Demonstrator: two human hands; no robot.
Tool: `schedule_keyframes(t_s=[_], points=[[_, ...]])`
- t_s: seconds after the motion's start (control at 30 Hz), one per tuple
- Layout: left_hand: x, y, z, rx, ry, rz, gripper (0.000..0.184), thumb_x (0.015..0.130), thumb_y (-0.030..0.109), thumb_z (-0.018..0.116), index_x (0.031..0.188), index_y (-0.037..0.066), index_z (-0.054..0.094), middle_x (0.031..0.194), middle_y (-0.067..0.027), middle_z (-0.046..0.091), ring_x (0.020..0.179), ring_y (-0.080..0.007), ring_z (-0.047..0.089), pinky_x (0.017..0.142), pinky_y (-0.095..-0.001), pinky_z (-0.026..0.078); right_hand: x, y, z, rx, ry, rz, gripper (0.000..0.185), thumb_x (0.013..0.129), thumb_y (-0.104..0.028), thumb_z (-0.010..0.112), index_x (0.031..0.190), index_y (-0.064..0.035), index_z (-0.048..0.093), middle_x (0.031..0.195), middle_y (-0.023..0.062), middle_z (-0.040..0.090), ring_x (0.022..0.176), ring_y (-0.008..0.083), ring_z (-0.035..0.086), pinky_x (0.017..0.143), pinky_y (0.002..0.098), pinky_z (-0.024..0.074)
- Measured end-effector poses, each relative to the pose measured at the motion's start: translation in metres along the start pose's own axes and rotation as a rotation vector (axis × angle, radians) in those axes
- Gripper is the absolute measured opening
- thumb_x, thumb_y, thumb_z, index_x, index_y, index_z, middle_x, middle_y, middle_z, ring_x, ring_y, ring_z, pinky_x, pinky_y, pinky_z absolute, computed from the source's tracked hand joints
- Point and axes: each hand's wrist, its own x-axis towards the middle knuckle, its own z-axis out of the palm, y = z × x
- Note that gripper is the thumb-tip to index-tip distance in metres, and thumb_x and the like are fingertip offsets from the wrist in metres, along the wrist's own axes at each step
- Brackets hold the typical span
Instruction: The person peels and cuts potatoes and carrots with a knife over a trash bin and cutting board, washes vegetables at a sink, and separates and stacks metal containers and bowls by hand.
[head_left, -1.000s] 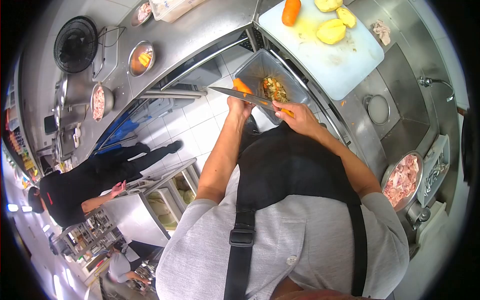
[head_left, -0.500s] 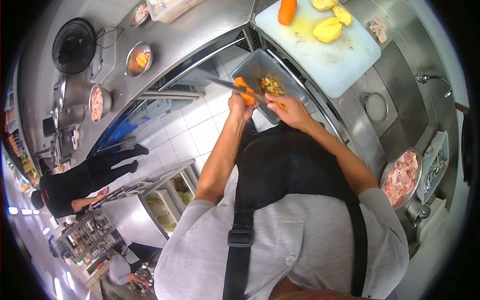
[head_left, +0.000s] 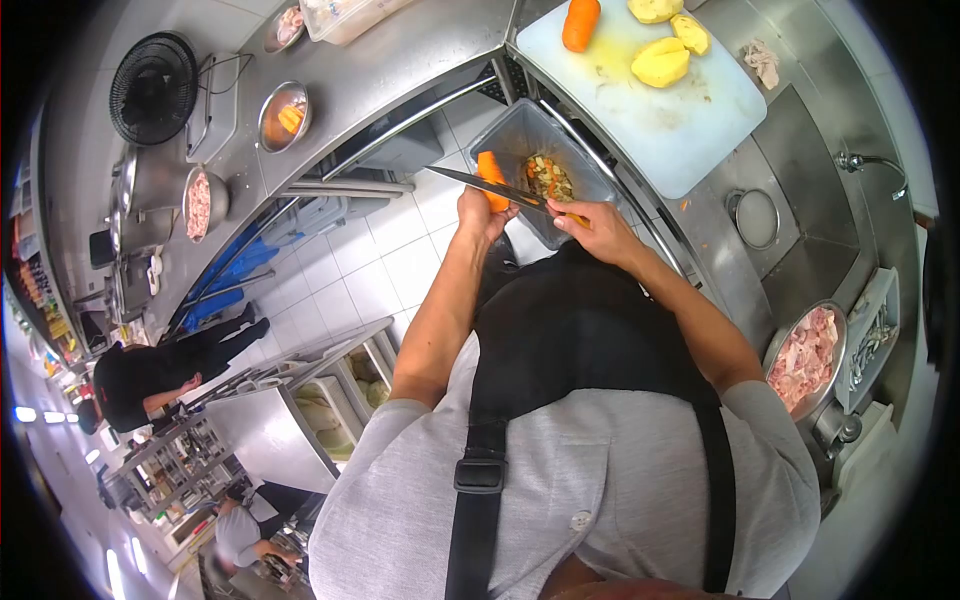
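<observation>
An orange carrot [head_left: 488, 168] stands up from my left hand [head_left: 481, 216], whose fingers are wrapped round its lower part. My right hand [head_left: 598, 232] grips the yellow handle of a long knife [head_left: 470, 178]. The blade points left and lies across the carrot, just above my left fingers. Below both hands is a grey bin [head_left: 590, 165] with vegetable scraps [head_left: 547, 178] inside. On the white cutting board [head_left: 670, 140] are another carrot [head_left: 580, 25] and several peeled yellow potatoes [head_left: 660, 63].
A bowl with orange pieces [head_left: 268, 125] and a bowl of meat [head_left: 198, 205] stand on the left counter. To the right are a sink [head_left: 815, 250], a large bowl of meat [head_left: 805, 360] and a tray [head_left: 875, 340]. Two people [head_left: 135, 385] are at the lower left.
The knife has shifted along the carrot and the carrot has turned more upright in my left hand. The person in black at the left has moved farther away.
</observation>
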Motion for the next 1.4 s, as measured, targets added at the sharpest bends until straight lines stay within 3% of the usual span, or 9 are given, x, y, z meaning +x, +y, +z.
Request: schedule_keyframes(t_s=[0.3,0.4,0.53,0.63,0.73,0.93,1.03,1.07,1.4], points=[[-0.017,-0.007,0.008,-0.032,-0.135,-0.072,0.037,0.106,0.037,0.036,0.112,0.005,0.053,0.093,-0.0126,0.059,0.08,-0.0232,0.057,0.067,-0.0385,0.049,0.024,-0.003,0.001,-0.07,0.071,-0.004,0.037,0.097,-0.028,0.065,0.125,-0.0038,0.069,0.121,0.0155,0.072,0.113,0.0307,0.069,0.098,0.0356,0.0514],[-0.019,-0.011,0.006,-0.059,-0.129,-0.104,0.038,0.106,0.037,0.037,0.113,0.003,0.052,0.093,-0.0141,0.059,0.078,-0.0235,0.057,0.067,-0.0376,0.049,0.04,0.018,0.01,-0.109,0.152,-0.131,0.037,0.097,-0.031,0.065,0.123,-0.0047,0.071,0.114,0.0174,0.073,0.105,0.0316,0.071,0.092,0.0373,0.0537],[-0.036,-0.026,0.008,-0.024,-0.194,-0.193,0.042,0.107,0.036,0.035,0.117,-0.001,0.051,0.093,-0.0155,0.06,0.081,-0.0253,0.059,0.069,-0.0384,0.052,0.072,0.041,0.005,-0.151,0.119,0.207,0.039,0.096,-0.037,0.066,0.117,-0.0053,0.073,0.088,0.0162,0.075,0.083,0.0314,0.073,0.076,0.0397,0.0546],[-0.023,-0.02,-0.001,0.027,-0.237,-0.118,0.042,0.107,0.036,0.034,0.117,-0.002,0.052,0.096,-0.0174,0.062,0.083,-0.0265,0.062,0.073,-0.0403,0.054,0.069,0.047,0.007,-0.045,0.094,0.289,0.039,0.097,-0.037,0.066,0.116,-0.0047,0.073,0.083,0.0134,0.074,0.076,0.0292,0.071,0.073,0.0392,0.0541],[-0.009,-0.014,-0.006,0.033,-0.156,-0.107,0.045,0.108,0.036,0.031,0.117,-0.001,0.054,0.098,-0.0171,0.064,0.086,-0.027,0.063,0.076,-0.0416,0.055,0.057,0.038,0.009,0.073,0.028,0.38,0.04,0.098,-0.037,0.065,0.12,-0.0044,0.072,0.088,0.0147,0.075,0.081,0.0265,0.072,0.076,0.0382,0.054],[0.019,-0.012,-0.015,-0.032,-0.021,-0.058,0.039,0.107,0.039,0.034,0.111,0.007,0.055,0.095,-0.0125,0.062,0.084,-0.0253,0.061,0.072,-0.0411,0.053,0.02,0.008,0.009,-0.055,0.043,0.123,0.039,0.098,-0.03,0.065,0.126,-0.0038,0.069,0.12,0.0175,0.072,0.114,0.0279,0.069,0.096,0.0357,0.0518],[0.024,-0.009,-0.011,-0.087,0.057,-0.017,0.036,0.107,0.038,0.036,0.114,0.008,0.054,0.098,-0.0115,0.061,0.085,-0.0252,0.06,0.073,-0.0416,0.053,0.005,0.003,0.007,-0.04,0.01,0.025,0.038,0.098,-0.027,0.065,0.128,-0.0042,0.067,0.126,0.0148,0.07,0.118,0.0286,0.067,0.101,0.0349,0.05],[0.024,-0.009,-0.011,-0.095,0.059,-0.004,0.036,0.107,0.037,0.036,0.115,0.007,0.054,0.099,-0.0115,0.061,0.085,-0.0255,0.06,0.074,-0.0418,0.053,0.0,0.001,0.006,-0.024,0.0,-0.006,0.038,0.098,-0.02,0.065,0.133,-0.0028,0.064,0.122,0.0132,0.073,0.115,0.0213,0.069,0.098,0.0321,0.0511],[0.012,-0.006,0.002,-0.174,0.075,0.019,0.036,0.108,0.036,0.036,0.118,0.006,0.054,0.098,-0.0139,0.06,0.086,-0.0272,0.06,0.076,-0.0436,0.054,-0.007,-0.004,0.008,-0.166,0.077,-0.151,0.037,0.097,-0.021,0.067,0.131,-0.0053,0.066,0.119,0.0152,0.072,0.107,0.0283,0.071,0.093,0.0353,0.0531]])
